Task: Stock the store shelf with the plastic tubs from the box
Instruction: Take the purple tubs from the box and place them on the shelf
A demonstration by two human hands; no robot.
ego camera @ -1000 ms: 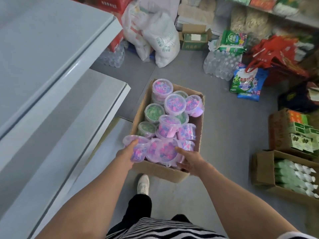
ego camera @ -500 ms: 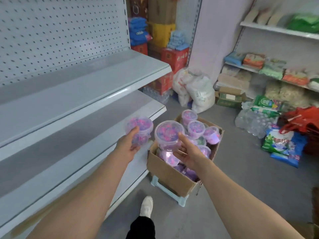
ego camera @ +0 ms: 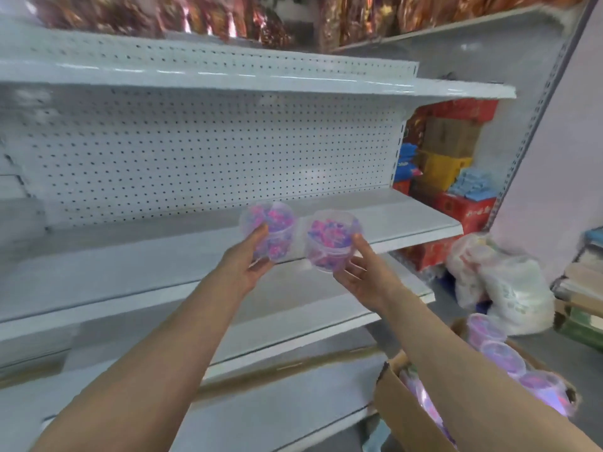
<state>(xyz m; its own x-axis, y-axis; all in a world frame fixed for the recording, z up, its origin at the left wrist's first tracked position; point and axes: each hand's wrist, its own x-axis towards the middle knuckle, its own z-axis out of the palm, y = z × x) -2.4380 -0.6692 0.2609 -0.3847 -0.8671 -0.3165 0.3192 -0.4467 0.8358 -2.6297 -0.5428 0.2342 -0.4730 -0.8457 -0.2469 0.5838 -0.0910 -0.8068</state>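
My left hand (ego camera: 249, 259) grips a clear plastic tub (ego camera: 269, 228) filled with pink and purple pieces. My right hand (ego camera: 359, 272) holds a second tub (ego camera: 329, 241) of the same kind beside it. Both tubs hang in the air just in front of the white shelf (ego camera: 163, 265), level with its front edge. The cardboard box (ego camera: 404, 409) sits at the lower right, with several more tubs (ego camera: 502, 353) in it, partly hidden by my right forearm.
A white pegboard back panel (ego camera: 212, 158) rises behind the shelf. Another shelf (ego camera: 293, 86) runs above and one (ego camera: 293, 321) below. Stacked red, yellow and brown cartons (ego camera: 450, 164) stand past the shelf end. White sacks (ego camera: 502, 282) lie on the floor at right.
Both hands have lifted the two tubs out of the box and up to shelf height. My view has swung up from the floor to the shelving.
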